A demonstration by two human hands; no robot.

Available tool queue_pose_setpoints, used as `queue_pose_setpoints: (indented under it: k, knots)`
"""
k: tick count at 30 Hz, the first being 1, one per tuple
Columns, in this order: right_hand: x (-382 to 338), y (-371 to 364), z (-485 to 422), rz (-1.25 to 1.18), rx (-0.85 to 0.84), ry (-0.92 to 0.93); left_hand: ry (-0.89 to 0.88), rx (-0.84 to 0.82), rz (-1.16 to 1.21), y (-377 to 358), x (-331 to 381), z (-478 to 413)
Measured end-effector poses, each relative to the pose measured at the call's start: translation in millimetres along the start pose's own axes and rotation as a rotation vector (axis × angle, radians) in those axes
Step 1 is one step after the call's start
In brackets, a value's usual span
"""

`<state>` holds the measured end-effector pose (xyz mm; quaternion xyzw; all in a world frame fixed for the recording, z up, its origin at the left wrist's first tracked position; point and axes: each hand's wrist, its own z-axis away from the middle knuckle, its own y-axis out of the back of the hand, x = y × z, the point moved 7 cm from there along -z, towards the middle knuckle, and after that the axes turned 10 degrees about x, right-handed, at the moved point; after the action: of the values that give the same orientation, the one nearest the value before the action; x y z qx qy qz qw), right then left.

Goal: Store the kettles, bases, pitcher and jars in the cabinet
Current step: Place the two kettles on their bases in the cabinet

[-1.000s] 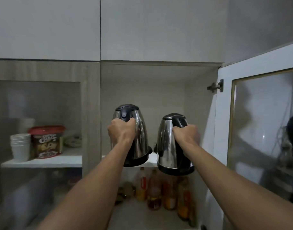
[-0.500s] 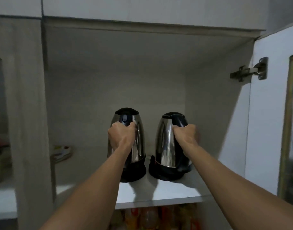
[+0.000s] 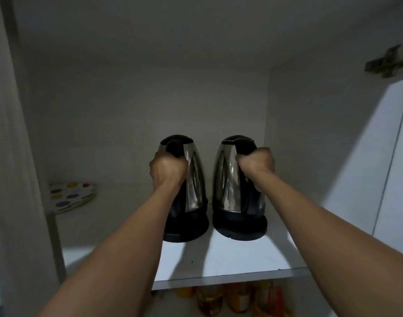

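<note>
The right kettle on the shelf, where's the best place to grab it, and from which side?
Grip the right kettle by its black handle, coming from the front, where the handle faces the cabinet opening. The handle arches off the lid down the near side, and the right hand already wraps it there. The steel body is smooth and tapered, a poorer hold.

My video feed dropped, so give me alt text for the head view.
Both hands grip two steel kettles standing on black bases on the cabinet shelf: left hand, left kettle; right hand, right kettle. Spotted plates sit far left.
</note>
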<state>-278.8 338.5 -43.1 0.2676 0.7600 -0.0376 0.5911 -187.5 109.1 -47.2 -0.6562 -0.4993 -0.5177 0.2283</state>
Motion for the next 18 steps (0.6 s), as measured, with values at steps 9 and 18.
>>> queue_pose_setpoints:
  k: [9, 18]
  knots:
    - [5, 10, 45, 0.079, -0.02, 0.106, 0.036, 0.044, -0.009, 30, -2, 50]
    - [11, 27, 50, 0.04, 0.018, 0.089, 0.004, 0.026, 0.016, 31, -12, 53]
